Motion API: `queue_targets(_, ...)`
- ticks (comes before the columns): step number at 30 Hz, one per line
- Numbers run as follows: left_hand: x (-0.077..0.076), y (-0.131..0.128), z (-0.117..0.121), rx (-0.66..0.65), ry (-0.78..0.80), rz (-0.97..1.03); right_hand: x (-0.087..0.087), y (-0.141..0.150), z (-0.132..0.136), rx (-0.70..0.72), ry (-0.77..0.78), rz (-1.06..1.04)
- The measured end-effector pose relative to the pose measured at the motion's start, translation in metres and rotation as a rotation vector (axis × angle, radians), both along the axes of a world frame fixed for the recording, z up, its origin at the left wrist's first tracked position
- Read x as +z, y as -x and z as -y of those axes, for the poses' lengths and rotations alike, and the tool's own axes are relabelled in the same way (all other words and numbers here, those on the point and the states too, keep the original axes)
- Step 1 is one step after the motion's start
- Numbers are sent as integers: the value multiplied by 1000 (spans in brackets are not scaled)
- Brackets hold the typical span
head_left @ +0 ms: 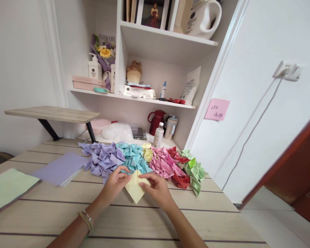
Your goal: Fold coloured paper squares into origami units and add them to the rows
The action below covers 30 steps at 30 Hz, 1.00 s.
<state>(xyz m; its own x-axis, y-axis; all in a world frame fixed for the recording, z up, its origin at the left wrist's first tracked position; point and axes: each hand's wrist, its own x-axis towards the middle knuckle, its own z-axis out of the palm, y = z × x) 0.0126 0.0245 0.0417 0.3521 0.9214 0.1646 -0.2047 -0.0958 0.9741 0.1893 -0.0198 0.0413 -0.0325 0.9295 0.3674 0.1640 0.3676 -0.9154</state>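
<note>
A pale yellow sheet of folded paper [135, 191] is held between both hands above the slatted table, one corner pointing toward me. My left hand [118, 181] pinches its left edge with thumb and forefinger. On the right side, the thumb and fingers of my right hand [156, 187] grip the paper near its upper part. Just beyond the hands lie heaps of folded paper pieces: purple [105, 158], blue [133, 155], a few yellow [147, 154], pink [163, 162], red [181, 179] and green [195, 172].
Purple paper sheets [60, 168] and light green sheets [9, 189] lie at the left of the table [144, 227]. Behind them stands a small raised shelf [54, 113]. A bottle [158, 135], a red jug [156, 122] and a cup [171, 127] stand behind the heaps.
</note>
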Motion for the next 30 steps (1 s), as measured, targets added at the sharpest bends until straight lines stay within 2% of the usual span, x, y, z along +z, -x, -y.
queue_targets(5, 5, 1, 4, 54, -52, -62, 0, 1, 1, -8, -31, 75)
queue_targets(10, 8, 0, 8, -48, -43, -45, 4, -3, 3, -34, -109, 136)
queue_targets(15, 0, -1, 4, 48, -141, -195, 4, -4, 3, -48, -208, 294)
queue_targets(18, -3, 0, 4, -27, -150, -248, 1, -3, 1, -65, -131, 203)
queue_targets(22, -5, -2, 5, -155, -70, -159, 0, -4, -1, -97, -71, 86)
queue_targets(26, -4, -4, 4, -122, 5, -97, 3, -7, -1, -152, -140, 147)
queue_targets(30, -3, -4, 3, -70, 32, -78, 4, -5, 0, -89, -52, 70)
